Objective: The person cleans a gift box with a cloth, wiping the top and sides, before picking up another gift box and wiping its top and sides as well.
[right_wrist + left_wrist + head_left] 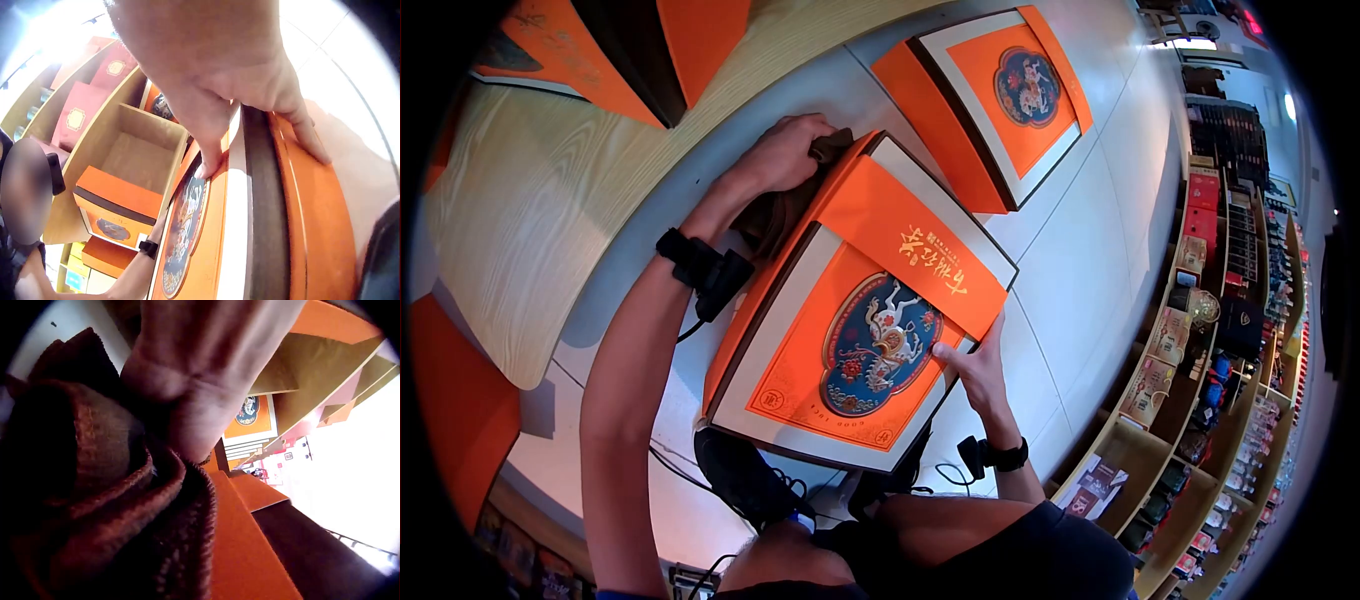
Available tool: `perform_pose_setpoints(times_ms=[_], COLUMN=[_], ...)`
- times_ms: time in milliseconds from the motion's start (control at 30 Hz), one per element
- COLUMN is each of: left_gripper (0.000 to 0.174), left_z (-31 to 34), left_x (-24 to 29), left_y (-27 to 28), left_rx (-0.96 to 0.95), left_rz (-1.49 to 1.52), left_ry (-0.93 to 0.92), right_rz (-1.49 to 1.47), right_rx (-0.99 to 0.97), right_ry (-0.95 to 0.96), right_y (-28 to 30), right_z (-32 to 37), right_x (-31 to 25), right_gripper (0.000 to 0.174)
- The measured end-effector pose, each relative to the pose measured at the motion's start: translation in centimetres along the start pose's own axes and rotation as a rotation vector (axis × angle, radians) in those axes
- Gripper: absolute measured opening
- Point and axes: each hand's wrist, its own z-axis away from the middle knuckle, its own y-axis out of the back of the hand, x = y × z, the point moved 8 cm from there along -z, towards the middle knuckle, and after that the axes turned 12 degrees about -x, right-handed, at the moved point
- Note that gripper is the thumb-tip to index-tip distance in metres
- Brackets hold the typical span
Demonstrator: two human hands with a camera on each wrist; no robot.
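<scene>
A large orange gift box (790, 390) with white borders, dark trim and a blue horse medallion is in front of me, above my shoes in the head view. My right hand (985, 375) grips its right edge. In the right wrist view the thumb (211, 164) presses the decorated face and the fingers lie over the orange side. At the far left side of the box, my left hand (785, 150) holds a bunched brown cloth (775, 220) against it. The cloth fills much of the left wrist view, hiding the left fingertips there.
Another matching box (960, 120) stands on the tiled floor (1080, 240) beyond. To the left, a pale wooden tabletop (550, 240) carries an orange box (600, 60). Shelves (1135, 440) packed with goods run along the right. A cable (675, 465) lies near my feet.
</scene>
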Motion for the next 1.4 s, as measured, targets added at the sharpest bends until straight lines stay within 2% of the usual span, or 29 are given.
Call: perform_pose_setpoints(times_ms=[100, 167, 300, 367, 400, 467, 567, 667, 800, 1067, 1300, 1400], left_gripper=[0.046, 0.042, 0.041, 0.030, 0.030, 0.026, 0.022, 0.023, 0.022, 0.026, 0.022, 0.033], left_z=[0.2, 1.0, 1.7, 2.2, 2.5, 3.1, 4.1, 4.5, 5.3, 6.1, 6.8, 7.3], left_x=[0.2, 0.4, -0.1, -0.4, 0.1, 0.3, 0.5, -0.9, 0.1, 0.8, 1.7, 1.7], left_y=[-0.1, 0.0, -0.2, -0.3, 0.0, 0.0, -0.1, -0.8, -0.5, -0.4, -0.1, -0.5], left_rx=[-0.001, -0.012, -0.005, -0.002, 0.000, -0.064, -0.104, -0.067, -0.031, -0.013, -0.034, -0.055], left_rz=[0.032, 0.041, 0.038, 0.056, 0.056, 0.105, 0.234, 0.275, 0.342, 0.221, 0.242, 0.329], left_ry=[-0.018, 0.069, 0.041, 0.066, 0.065, 0.166, 0.199, 0.224, 0.237, 0.152, 0.160, 0.129], right_rz=[0.014, 0.025, -0.017, -0.025, -0.032, -0.038, -0.003, 0.006, -0.011, -0.017, -0.021, -0.020], right_rx=[-0.002, -0.004, 0.000, 0.001, 0.003, 0.003, 0.004, 0.008, 0.000, -0.001, 0.002, -0.003], right_ry=[-0.001, 0.003, -0.013, -0.016, -0.012, -0.008, -0.008, -0.010, 0.009, -0.019, -0.018, -0.018], right_y=[0.1, 0.0, -0.3, -0.3, -0.5, -0.4, -0.2, -0.2, -0.6, -0.6, -0.8, -0.7], right_z=[0.0, 0.1, 0.1, 0.2, 0.2, 0.2, 0.2, 0.2, 0.2, 0.4, 0.4, 0.4], right_x=[0.1, 0.0, -0.1, -0.2, -0.2, -0.2, 0.3, 0.2, -0.4, -0.1, -0.4, -0.1], right_gripper=[0.102, 0.103, 0.102, 0.101, 0.101, 0.100, 0.099, 0.098, 0.098, 0.100, 0.101, 0.101])
